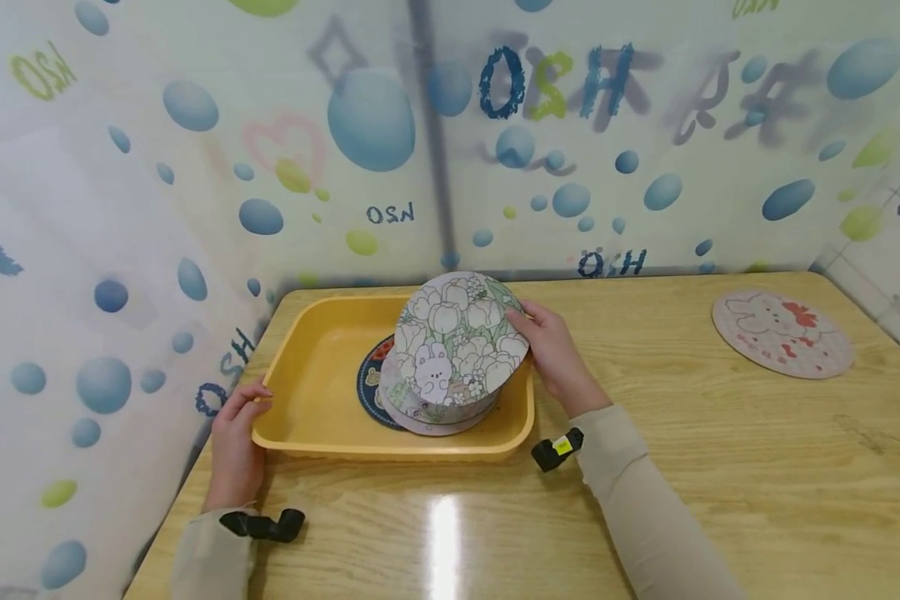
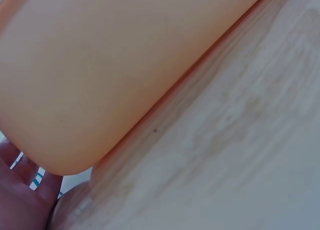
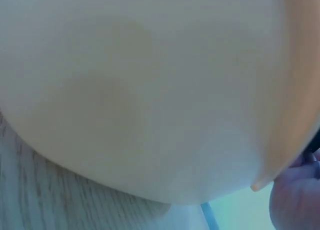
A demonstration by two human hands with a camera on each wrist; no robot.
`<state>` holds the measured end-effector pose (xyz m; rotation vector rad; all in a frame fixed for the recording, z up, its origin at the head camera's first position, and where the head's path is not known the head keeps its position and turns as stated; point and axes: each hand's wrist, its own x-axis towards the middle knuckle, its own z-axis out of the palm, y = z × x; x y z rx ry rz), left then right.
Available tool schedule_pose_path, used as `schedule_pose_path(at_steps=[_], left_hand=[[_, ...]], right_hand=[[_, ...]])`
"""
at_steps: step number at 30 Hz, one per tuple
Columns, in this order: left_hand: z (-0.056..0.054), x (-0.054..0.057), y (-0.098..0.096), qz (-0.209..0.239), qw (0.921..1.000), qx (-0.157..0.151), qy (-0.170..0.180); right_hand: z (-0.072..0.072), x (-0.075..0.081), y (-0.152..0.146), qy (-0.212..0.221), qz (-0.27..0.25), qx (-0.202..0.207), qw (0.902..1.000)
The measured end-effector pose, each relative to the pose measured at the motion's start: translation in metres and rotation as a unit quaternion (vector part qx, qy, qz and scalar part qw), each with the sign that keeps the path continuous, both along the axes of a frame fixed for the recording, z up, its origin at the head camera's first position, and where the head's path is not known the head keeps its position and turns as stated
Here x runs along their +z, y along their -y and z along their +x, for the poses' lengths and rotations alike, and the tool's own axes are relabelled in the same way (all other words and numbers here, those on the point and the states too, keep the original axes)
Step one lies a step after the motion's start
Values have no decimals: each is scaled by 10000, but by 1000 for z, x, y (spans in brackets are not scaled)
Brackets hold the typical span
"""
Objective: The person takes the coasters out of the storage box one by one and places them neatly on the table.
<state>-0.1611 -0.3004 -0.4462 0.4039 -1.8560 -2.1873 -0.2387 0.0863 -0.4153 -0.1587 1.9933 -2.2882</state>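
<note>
A yellow tray (image 1: pixel 307 371) lies on the wooden table, its left rim gripped by my left hand (image 1: pixel 238 433). In the left wrist view that hand (image 2: pixel 25 185) shows beside the tray's rounded corner (image 2: pixel 100 79). My right hand (image 1: pixel 562 354) pinches the right edge of a round placemat (image 1: pixel 457 333) printed with tulips and a white bunny, tilted above the tray. Beneath it, inside the tray, lie a paler round placemat (image 1: pixel 438 427) and a dark blue one (image 1: pixel 371 400), both partly covered. The right wrist view is mostly filled by the tray's outer wall (image 3: pixel 150 115).
A pink round placemat (image 1: pixel 783 333) with a bunny and red bow lies at the table's far right. Behind the table hangs a patterned curtain (image 1: pixel 450 208), which also runs along the left side. Small black cameras are strapped to both wrists.
</note>
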Motion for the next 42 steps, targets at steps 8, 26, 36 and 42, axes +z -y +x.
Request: schedule_pose_path(at_steps=[8, 26, 36, 42], left_hand=[[-1, -2, 1, -44, 10000, 7, 7], [-2, -4, 2, -51, 9999, 126, -94], [1, 1, 1, 46, 9999, 125, -97], [0, 1, 0, 47, 9999, 103, 8]], right_hand=[[-7, -7, -15, 390, -310, -277, 9984], [-14, -18, -65, 846, -755, 287, 9931], [-10, -21, -88, 643, 1725, 1312, 9741], [-12, -24, -93, 491, 2688, 1322, 9528]])
